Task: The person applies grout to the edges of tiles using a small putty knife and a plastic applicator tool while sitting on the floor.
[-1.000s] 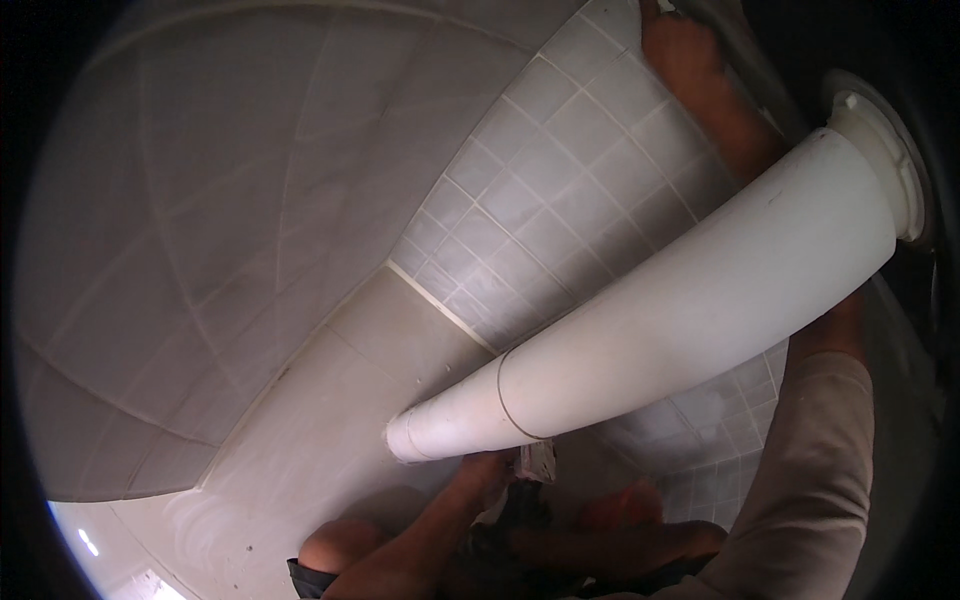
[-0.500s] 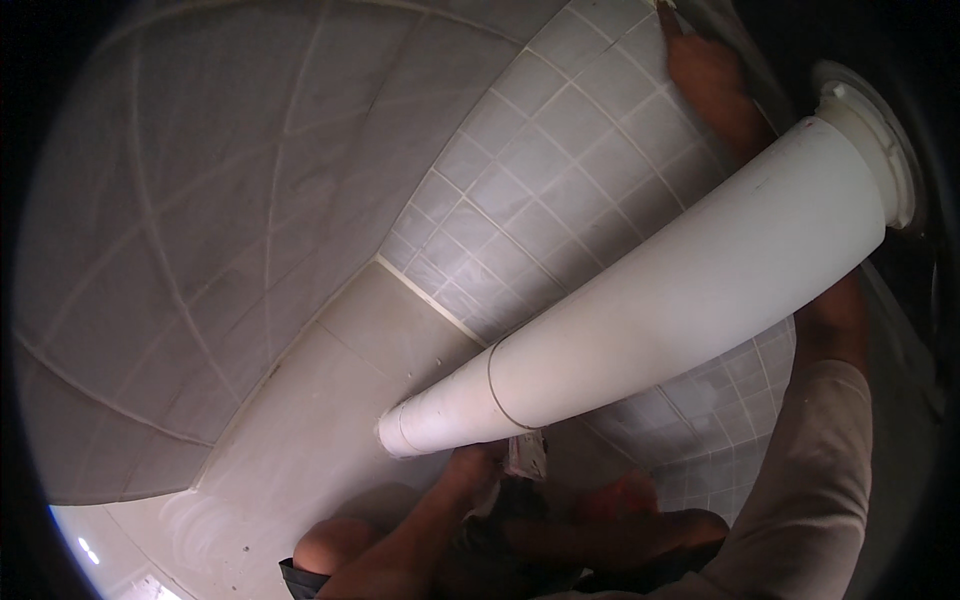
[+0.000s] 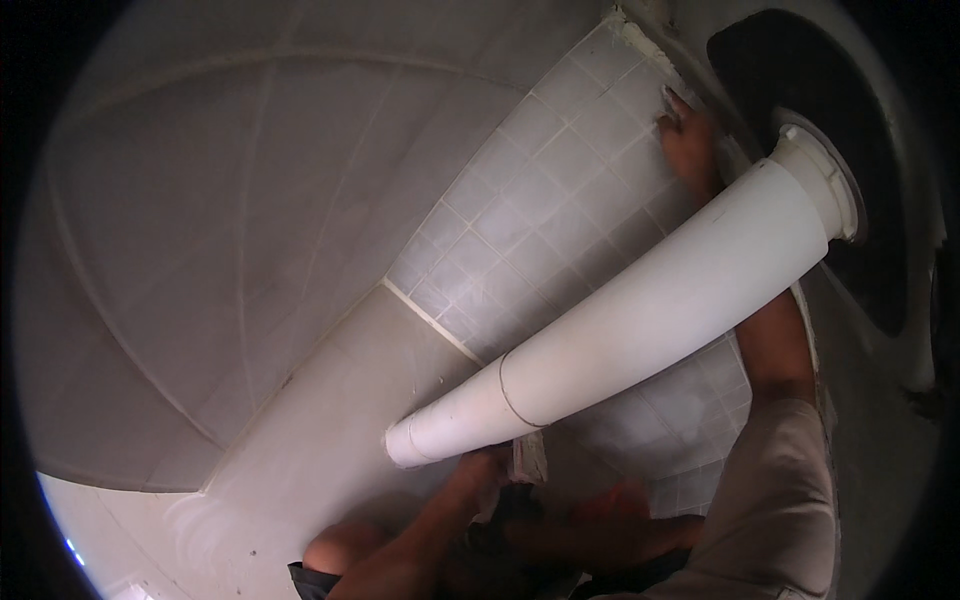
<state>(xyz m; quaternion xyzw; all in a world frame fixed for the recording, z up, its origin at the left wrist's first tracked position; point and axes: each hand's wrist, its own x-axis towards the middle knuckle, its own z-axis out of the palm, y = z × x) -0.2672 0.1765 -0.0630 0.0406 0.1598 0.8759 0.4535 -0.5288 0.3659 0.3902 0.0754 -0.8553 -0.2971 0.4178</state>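
Observation:
A thick white pipe (image 3: 640, 310) slants across the middle, from a collar at upper right down to the floor. Behind the pipe's upper part my right arm reaches through, and my right hand (image 3: 690, 145) rests at the upper edge of the grey tiled wall (image 3: 540, 200). Its fingers are partly stretched, thumb apart, with whitish stuff at the fingertips. Low beside the pipe's foot, my left hand (image 3: 484, 468) is closed on a flat, block-like piece smeared whitish (image 3: 530, 458). The pipe and shadow partly cover that hand, and the piece's exact kind is unclear.
A large grey tiled wall (image 3: 200, 240) curves along the left. The floor (image 3: 310, 410) runs between the walls, with a pale strip (image 3: 435, 322) at the tile edge. A wide collar (image 3: 830, 185) tops the pipe before a dark oval (image 3: 880, 150). My bent knee (image 3: 345, 545) is below.
My right hand has come down slightly from the far top corner along the tile edge, its fingers now more visible. The view has shifted a little; my left hand keeps its hold.

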